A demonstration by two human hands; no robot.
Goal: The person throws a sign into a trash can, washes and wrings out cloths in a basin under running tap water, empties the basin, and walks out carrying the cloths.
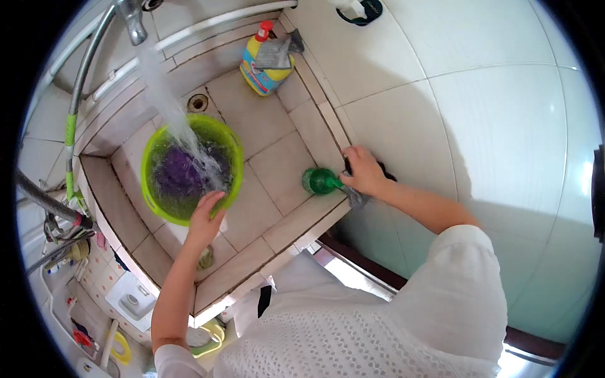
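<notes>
A lime-green basin (238, 165) stands in the tiled sink with purple cloth (183, 173) under water. A stream of water (171, 113) from the tap (131, 22) pours into it. My left hand (205, 222) is at the basin's near right rim, fingers extended where the water lands; it appears to hold nothing. My right hand (364, 170) rests at the sink's right ledge with its fingers curled, beside the neck of a green bottle (320, 181). Something dark shows at those fingers, but what they grip is partly hidden. A grey cloth (357, 197) hangs just below.
A blue-and-yellow pump bottle (268, 72) with a red top stands in the sink's far corner, a grey cloth (274, 55) draped over it. The drain hole (198, 103) lies behind the basin. A hose with green fittings (70, 135) runs along the left.
</notes>
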